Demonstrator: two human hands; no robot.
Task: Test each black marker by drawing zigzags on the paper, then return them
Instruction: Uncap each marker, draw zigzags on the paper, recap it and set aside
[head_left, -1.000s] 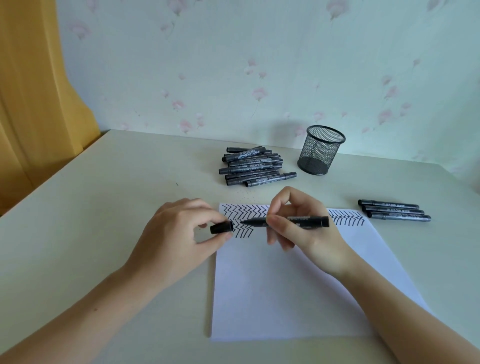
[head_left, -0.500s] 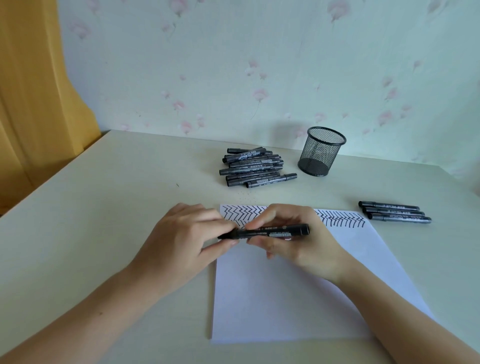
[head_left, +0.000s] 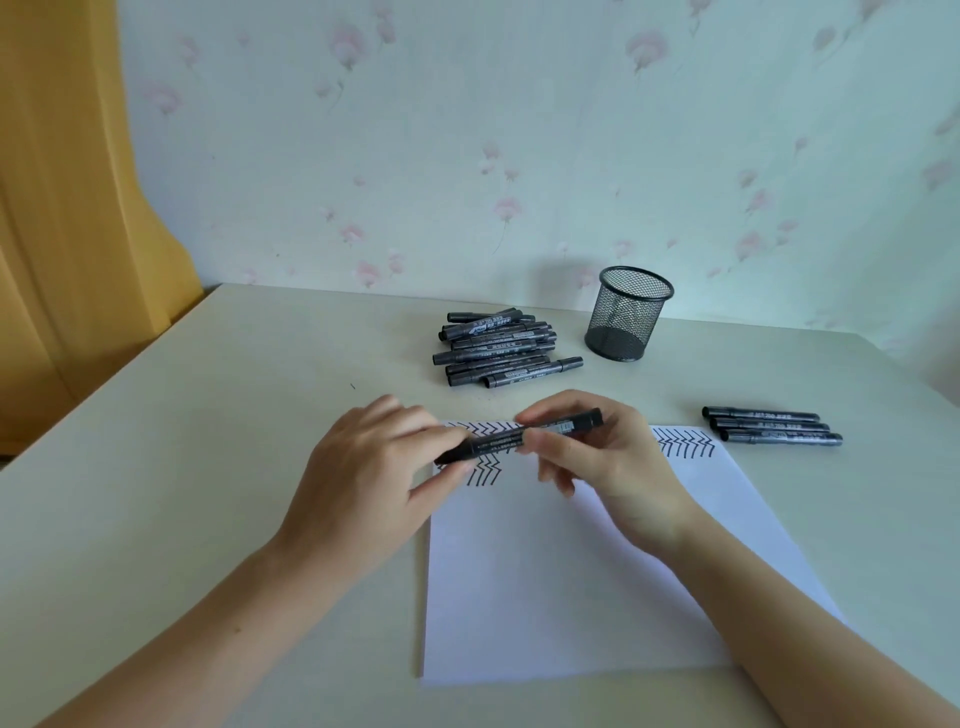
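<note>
The right hand (head_left: 608, 467) covers the middle of the zigzags (head_left: 483, 470) along the paper (head_left: 571, 597) at its 12 o'clock edge. Print on the held marker (head_left: 519, 436) and on the pile of markers (head_left: 498, 348) is too small to read. Both forearms run out of the picture at 6 o'clock, and the surface (head_left: 208, 467) is cut off at 3 and 9 o'clock.

A single head-worn camera looks forward and down, close over the table (head_left: 208, 467), facing the wall (head_left: 519, 130).

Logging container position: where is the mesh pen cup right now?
In the head view, the mesh pen cup stands upright at the table's far side, just right of the marker pile.
</note>
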